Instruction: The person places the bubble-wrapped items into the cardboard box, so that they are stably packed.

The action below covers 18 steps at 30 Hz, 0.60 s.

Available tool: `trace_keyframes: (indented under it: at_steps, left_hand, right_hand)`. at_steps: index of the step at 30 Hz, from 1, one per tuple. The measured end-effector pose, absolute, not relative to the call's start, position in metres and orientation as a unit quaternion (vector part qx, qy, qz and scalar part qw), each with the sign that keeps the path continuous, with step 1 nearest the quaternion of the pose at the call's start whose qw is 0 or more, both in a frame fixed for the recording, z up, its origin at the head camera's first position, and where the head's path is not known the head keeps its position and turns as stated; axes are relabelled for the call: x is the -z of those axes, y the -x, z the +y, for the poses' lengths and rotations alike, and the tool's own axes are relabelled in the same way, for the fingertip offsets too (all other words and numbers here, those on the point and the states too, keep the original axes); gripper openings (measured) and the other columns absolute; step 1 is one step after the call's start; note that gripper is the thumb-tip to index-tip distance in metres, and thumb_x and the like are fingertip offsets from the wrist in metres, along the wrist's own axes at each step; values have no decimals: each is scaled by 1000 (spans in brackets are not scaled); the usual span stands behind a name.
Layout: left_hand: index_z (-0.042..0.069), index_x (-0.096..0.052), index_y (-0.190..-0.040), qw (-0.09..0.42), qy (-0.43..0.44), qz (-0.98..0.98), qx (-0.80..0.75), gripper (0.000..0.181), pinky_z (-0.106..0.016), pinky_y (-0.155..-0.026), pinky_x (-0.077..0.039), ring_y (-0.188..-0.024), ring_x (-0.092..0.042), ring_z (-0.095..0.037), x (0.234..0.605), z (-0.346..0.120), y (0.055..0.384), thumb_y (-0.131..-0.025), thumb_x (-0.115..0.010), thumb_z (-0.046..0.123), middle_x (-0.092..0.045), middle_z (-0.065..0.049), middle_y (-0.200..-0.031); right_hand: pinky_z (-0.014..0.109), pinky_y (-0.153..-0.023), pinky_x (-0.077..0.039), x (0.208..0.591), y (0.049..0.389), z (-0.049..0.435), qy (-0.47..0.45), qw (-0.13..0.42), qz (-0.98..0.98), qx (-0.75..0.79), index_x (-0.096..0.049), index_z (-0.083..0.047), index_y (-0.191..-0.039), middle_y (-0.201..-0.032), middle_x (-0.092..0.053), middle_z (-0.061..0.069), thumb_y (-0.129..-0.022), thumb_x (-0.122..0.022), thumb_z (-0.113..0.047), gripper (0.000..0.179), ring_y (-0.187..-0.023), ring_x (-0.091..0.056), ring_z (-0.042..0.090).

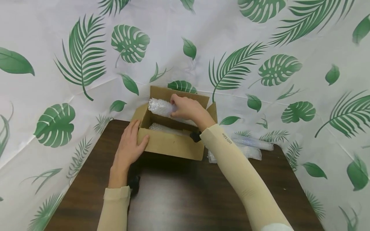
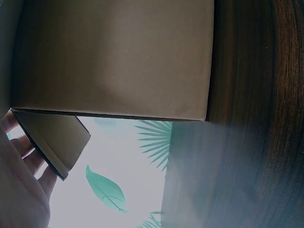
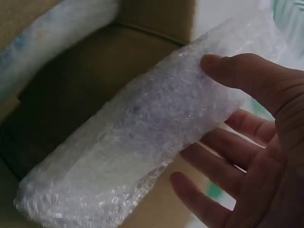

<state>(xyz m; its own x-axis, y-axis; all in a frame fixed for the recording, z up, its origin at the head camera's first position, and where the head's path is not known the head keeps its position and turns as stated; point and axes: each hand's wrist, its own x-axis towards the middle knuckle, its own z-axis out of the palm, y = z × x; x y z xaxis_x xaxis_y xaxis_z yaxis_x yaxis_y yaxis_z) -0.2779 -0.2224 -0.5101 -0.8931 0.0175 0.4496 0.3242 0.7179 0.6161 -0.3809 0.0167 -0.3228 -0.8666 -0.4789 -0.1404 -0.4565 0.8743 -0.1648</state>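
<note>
Cardboard box [image 2: 118, 61] is sitting open before you on a dark wooden table [image 1: 162, 202], marking the clock's centre, with twelve pointing away from you. Your right hand [image 1: 188, 109] is holding a bubble-wrapped roll [image 1: 160, 107] over the far part of the opening, the hand lying toward one o'clock and the roll's crinkled free end lying between ten and eleven. The right thumb is pressing on one side while the fingers are supporting the other, pinching the roll, with gaps showing between them. Your left hand [image 1: 130, 144] is clasping the box's corner at about eight o'clock, thumb resting on the near panel [image 1: 170, 144], fingers lying slightly spread along the left flap [image 1: 140, 115]. Inside the box, a second wrapped bundle [image 1: 166, 129] is lying lower than the roll. Between three and four o'clock, beside the box, more wrapped packs [image 1: 254, 143] are lying on the table, partly hidden by your pale right sleeve [image 1: 245, 183]. Another pale sleeve [image 1: 114, 211] is covering your left forearm, and a white backdrop [image 1: 173, 57] printed with green leaves is hanging across twelve o'clock and around to both sides.
</note>
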Motion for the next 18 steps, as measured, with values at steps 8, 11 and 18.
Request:
trace_keyframes:
  at_steps: [8,11,18]
  left_hand:
    - [4,-35,-166,215,98,-903,358,76,-66,-126,-29,-155,-36,-50,513,-221,280,-104,-61,40,-35,-25,-170]
    - [4,-34,-166,213,98,-906,353,77,-65,-127,-29,-155,-36,-49,513,-220,279,-104,-60,40,-35,-25,-170]
    - [5,-33,-167,215,89,-907,350,76,-64,-128,-28,-156,-35,-48,511,-221,278,-105,-60,40,-35,-24,-171]
  right_hand:
    - [43,-90,-49,365,414,3,224,187,954,65,-58,-13,-130,-125,-64,9,-101,-69,-28,35,-105,-58,25]
    - [46,-94,-52,373,417,0,214,187,958,25,-66,-16,-133,-131,-68,7,-102,-66,-26,33,-110,-62,25]
    - [39,-75,-49,388,431,-7,241,184,953,21,-74,-17,-103,-94,-68,1,-100,-64,-18,10,-82,-58,19]
